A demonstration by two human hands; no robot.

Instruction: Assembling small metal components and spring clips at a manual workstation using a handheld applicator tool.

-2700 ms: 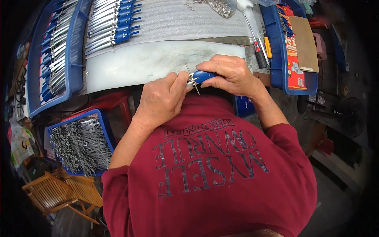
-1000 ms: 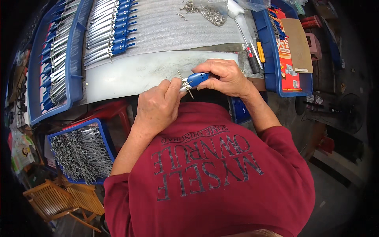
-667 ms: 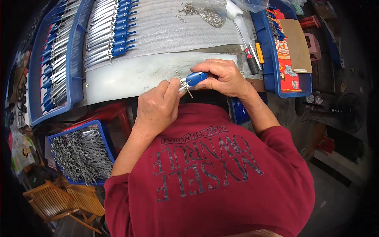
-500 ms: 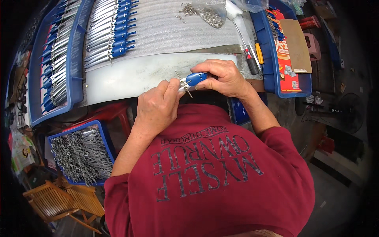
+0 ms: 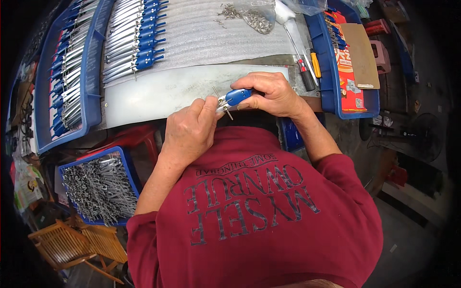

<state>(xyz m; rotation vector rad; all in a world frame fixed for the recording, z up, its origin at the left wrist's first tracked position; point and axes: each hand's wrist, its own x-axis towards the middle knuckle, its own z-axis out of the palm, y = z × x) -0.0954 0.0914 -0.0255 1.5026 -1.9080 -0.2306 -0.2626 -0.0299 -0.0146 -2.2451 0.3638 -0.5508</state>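
Observation:
My left hand is closed on the silver end of a metal part with a blue end, held just over the near edge of the table. A thin metal pin sticks out on both sides of the part where silver meets blue. Around the blue end, the fingers and thumb of my right hand are closed. Much of the silver length is hidden in my left hand. Similar silver parts with blue ends lie in a row on the foam sheet at the far left of my hands.
A blue tray of similar parts stands left; another blue tray holds cardboard at right. Screwdrivers lie beside it. Small metal pins lie at the back. Low left, a blue bin holds many metal pieces.

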